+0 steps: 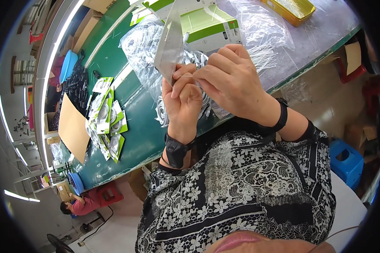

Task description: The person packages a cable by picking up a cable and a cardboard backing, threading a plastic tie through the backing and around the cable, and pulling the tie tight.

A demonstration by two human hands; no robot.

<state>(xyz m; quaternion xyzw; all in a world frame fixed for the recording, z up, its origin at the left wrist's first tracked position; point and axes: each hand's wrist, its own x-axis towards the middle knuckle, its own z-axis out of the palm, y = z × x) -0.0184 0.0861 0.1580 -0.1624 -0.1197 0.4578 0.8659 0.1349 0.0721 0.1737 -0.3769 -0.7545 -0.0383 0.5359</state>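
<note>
My left hand point(183, 99) has its fingers curled around the lower end of a pale packaging card point(169, 44), which stands up almost edge-on. A thin white tie point(184, 76) runs between my two hands, close to the card's lower end. Its right end is pinched between the thumb and fingers of my right hand point(232, 78), which is closed. Behind my hands lie coiled white cables point(161, 110), partly hidden by the left hand. More cables fill a clear plastic bag point(141, 46) beside the card.
Loose white ties point(261, 59) lie right of my hands, near a clear bag point(266, 25) and a yellow tray point(293, 10). Green-and-white boxes point(211, 29) stand behind. Carded cables point(107, 120) and a cardboard sheet point(73, 126) lie left. A co-worker point(82, 205) sits beyond.
</note>
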